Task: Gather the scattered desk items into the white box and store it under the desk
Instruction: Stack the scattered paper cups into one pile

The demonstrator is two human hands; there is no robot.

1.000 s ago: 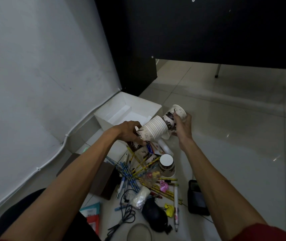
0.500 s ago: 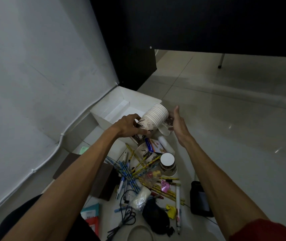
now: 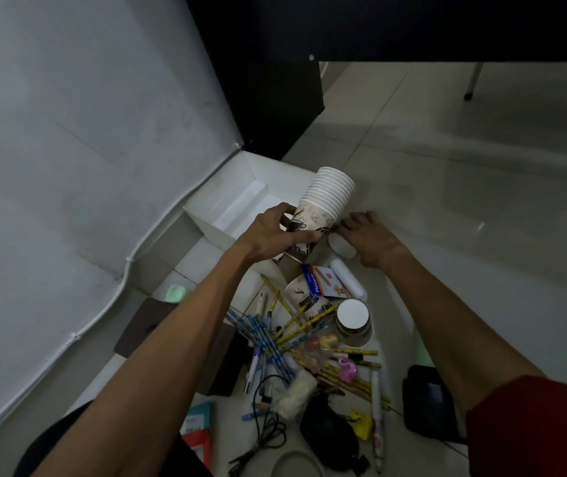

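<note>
Head view, left to right.

- **Box:** the white box (image 3: pixel 237 204) sits open on the floor at centre-left of the frame. It is against the wall, just in front of the dark desk panel (image 3: pixel 275 98).
- **Left hand:** the left hand (image 3: pixel 271 235) grips the stack of paper cups (image 3: pixel 330 197) at its base end, fingers wrapped round the printed outer cup.
- **Stack axis:** it runs tilted from lower left (bases, in the hand) to upper right (rims, free). The rims point away from the box.
- **Key relation:** the box opening lies just left of and slightly above the grip, so the left hand is clearly the nearer one. My read is that the drop-in needs only a short swing left, with the rim end brought round over the opening.
- **Right hand:** a loose paper cup (image 3: pixel 342 248) lies on its side on the tile, just right of the stack's base. The right hand (image 3: pixel 370 235) is over it with fingers bent and looks to be touching it. I can't tell if it's actually pinching the cup.

Counts:
- 1 box.
- 1 stack, roughly a dozen rims, packed too tight for an exact count.
- 3 single cups: the one under the right hand, a tipped cup (image 3: pixel 301 294) partly under the plaster box (image 3: pixel 323 285), and an upside-down cup (image 3: pixel 353 323) at lower centre.
- Pencils (image 3: pixel 270 339): a crossed heap, not countable.
</note>
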